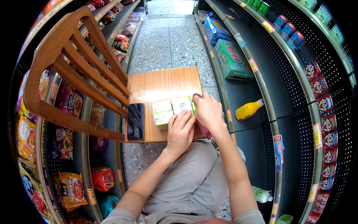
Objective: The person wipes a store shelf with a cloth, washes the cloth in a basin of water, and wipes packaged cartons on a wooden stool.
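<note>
Green and white cartons (163,112) stand side by side on the wooden chair seat (164,80). My left hand (180,130) rests on their near side, its fingers laid over the carton that bears a barcode. At the right end of the cartons, my right hand (209,112) is closed around part of a dark pink cloth (205,131), which hangs by the seat's right edge. The fingertips of my right hand are partly hidden. A black phone (135,122) lies on the seat, left of the cartons.
The chair's slatted back (80,71) rises at the left. Shelves with noodle packets (71,190) line the left side. Right-hand shelves hold a green box (233,59), a blue box (217,30), a yellow bottle (248,110) and red packs (329,140).
</note>
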Available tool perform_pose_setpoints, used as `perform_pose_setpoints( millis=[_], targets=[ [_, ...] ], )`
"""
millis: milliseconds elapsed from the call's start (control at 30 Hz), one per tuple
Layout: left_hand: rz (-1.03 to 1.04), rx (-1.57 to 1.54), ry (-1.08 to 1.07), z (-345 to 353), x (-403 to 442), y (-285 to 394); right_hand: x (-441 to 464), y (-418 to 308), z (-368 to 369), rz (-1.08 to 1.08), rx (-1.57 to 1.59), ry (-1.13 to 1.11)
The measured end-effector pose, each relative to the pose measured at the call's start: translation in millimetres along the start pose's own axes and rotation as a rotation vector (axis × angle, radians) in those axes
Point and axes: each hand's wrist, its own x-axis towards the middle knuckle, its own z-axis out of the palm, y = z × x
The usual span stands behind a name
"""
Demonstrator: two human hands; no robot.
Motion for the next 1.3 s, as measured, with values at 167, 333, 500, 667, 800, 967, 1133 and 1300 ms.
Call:
perform_pose_setpoints(
  millis=[167, 333, 500, 667, 800, 967, 1133, 1300],
  targets=[
    [-0.003, -0.014, -0.001, 0, -1, 1, -9, 3, 5, -0.019, 0.025, 0.061],
    [-0.005, -0.007, 0.003, -1, 0, 2, -26, 0, -3, -0.026, 0.054, 0.065],
    [-0.012, -0.004, -0.003, 0, -2, 4, -45, 0, -6, -0.009, 0.072, 0.056],
    [-0.014, 0.000, -0.013, 1, -2, 4, -63, -1, -10, -0.001, 0.073, 0.065],
    [0.000, 0.028, -0.026, -1, -2, 6, -74, -2, -10, 0.005, 0.066, 0.080],
    [0.004, 0.059, -0.034, 2, -2, 6, -73, -3, -13, 0.025, 0.048, 0.067],
    [0.001, 0.059, -0.045, 2, -2, 6, -59, 2, -8, 0.018, 0.042, 0.071],
    [0.007, 0.086, -0.048, 1, -2, 5, -36, 8, -7, -0.003, 0.010, 0.042]
  ],
)
